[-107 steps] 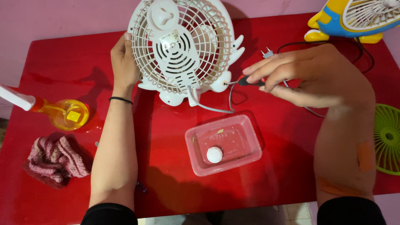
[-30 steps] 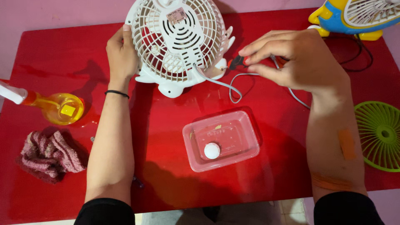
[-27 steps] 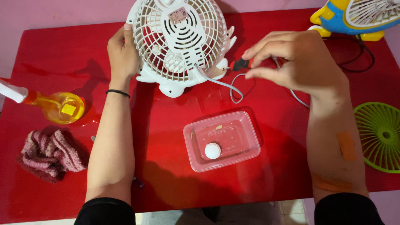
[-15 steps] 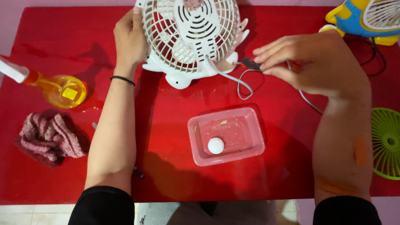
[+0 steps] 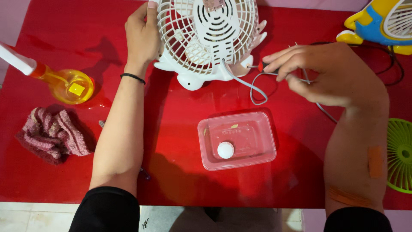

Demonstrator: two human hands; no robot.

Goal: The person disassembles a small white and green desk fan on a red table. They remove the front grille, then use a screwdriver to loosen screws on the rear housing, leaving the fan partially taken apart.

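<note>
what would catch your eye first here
The white fan standing at the far edge of the red table, gripped by the left hand while the right hand puts a screwdriver to its base. Nearer, a clear tub holds a white cap.

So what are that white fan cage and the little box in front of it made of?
The fan cage looks like moulded plastic, matte off-white, judging by its thin, even ribs. The box seems thin clear plastic: the red table shows through, and its rim glints.
</note>
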